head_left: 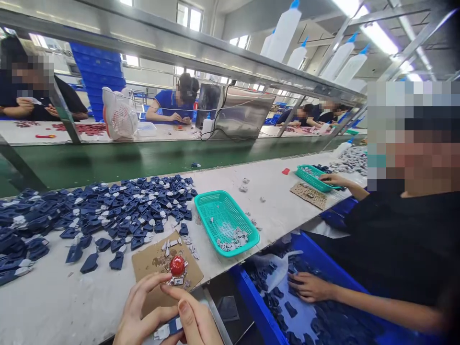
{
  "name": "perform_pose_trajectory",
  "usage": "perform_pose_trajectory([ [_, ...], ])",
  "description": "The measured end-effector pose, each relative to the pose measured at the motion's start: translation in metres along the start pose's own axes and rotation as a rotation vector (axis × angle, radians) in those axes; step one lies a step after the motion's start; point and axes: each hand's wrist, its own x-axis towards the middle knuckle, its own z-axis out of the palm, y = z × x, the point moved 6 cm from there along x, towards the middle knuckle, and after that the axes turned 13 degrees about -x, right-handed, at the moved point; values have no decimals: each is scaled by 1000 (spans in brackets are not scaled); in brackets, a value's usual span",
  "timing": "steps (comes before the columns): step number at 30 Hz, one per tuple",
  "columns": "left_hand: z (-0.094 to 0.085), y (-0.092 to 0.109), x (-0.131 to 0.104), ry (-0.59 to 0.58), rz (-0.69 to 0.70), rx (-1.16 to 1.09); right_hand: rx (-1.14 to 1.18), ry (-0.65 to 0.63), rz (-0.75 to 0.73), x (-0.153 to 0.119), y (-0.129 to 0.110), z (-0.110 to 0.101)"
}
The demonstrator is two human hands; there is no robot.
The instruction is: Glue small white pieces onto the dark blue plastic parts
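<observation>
At the bottom of the view, my left hand (138,306) and my right hand (197,318) come together around a small dark blue plastic part (175,326) with a white piece on it. My right thumb presses along its upper side, while the fingers underneath are mostly hidden. Just beyond my fingertips, a shiny red dome-shaped object (177,265) sits on a cardboard sheet (147,261). A small white clip (178,281) lies in front of it. More small white pieces (171,245) are scattered on the cardboard behind the red dome.
A large heap of dark blue parts (118,208) spreads over the left of the table. A green basket (224,195) holds white pieces. At right, a co-worker's hand (309,286) reaches into a blue bin (258,306). Bottles (283,31) stand on the overhead shelf.
</observation>
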Motion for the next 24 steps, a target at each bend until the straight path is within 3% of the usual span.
perform_pose_trajectory([
  [3,-7,-10,16,-2,-78,-81,-53,-43,-76,16,4,-30],
  [7,-35,-37,45,40,-346,-149,-363,235,-97,48,10,-121],
  [10,-63,-58,71,151,-622,-111,-647,111,-138,80,19,-162],
  [12,-79,-70,95,211,-743,-44,-819,-104,-213,100,28,-164],
  [15,-93,-89,146,246,-678,57,-918,-361,-301,119,38,-154],
  [19,-92,-140,218,153,-638,95,-943,-468,-368,132,42,-144],
  [24,-81,-203,290,70,-671,335,-988,-510,-435,137,43,-142],
])
